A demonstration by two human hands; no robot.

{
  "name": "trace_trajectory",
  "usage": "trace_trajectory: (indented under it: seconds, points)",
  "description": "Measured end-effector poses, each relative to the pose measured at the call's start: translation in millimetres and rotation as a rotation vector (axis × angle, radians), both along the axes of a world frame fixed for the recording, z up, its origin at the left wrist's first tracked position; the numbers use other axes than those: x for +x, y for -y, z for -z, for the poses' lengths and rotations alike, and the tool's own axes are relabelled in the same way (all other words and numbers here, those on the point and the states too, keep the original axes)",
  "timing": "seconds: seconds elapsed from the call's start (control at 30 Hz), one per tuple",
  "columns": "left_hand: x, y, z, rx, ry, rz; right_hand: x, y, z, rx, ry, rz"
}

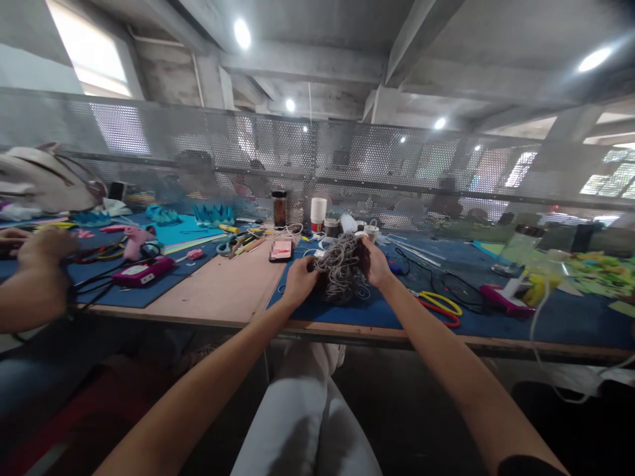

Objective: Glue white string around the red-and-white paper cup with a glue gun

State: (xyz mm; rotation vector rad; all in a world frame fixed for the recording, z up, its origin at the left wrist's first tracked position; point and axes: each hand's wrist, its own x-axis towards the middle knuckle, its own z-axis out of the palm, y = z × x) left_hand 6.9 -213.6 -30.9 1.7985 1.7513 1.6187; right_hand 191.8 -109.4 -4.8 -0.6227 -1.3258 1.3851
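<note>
— At the near edge of the workbench (pixel 218 294), what do the hands have?
— A tangle of grey cord (pixel 341 268), resting on the blue mat (pixel 397 318). The left hand (pixel 299 279) is closed on its left side, and the right hand (pixel 378 263) is curled over its upper right.
— Why from both sides?
— My guess: the loops are loose and would spill, so the hands pen them in while the mat takes the weight.
— What's under the cord?
— Something dark; I can't make out what. The fingertips are buried in the strands too.
— And around it?
— A phone (pixel 281 250) just behind, yellow and red loops (pixel 441 305) to the right, a pink glue gun (pixel 136 241) well off left near a co-worker's hand (pixel 47 246), whose arm the frame cuts off. Beyond the mesh screen (pixel 198 145) all is blurred
</note>
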Motion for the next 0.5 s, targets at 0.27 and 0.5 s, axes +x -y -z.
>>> trace_trajectory:
  seconds: [0.27,0.5]
  points:
    - [-7.0,-1.8,-4.1,0.064,0.133,-0.107,13.4,-3.8,-2.8,0.366,0.179,0.363]
    - [-5.5,-1.3,-4.9,0.052,0.153,-0.093,-3.9,30.5,6.7,0.729,0.737,0.137]
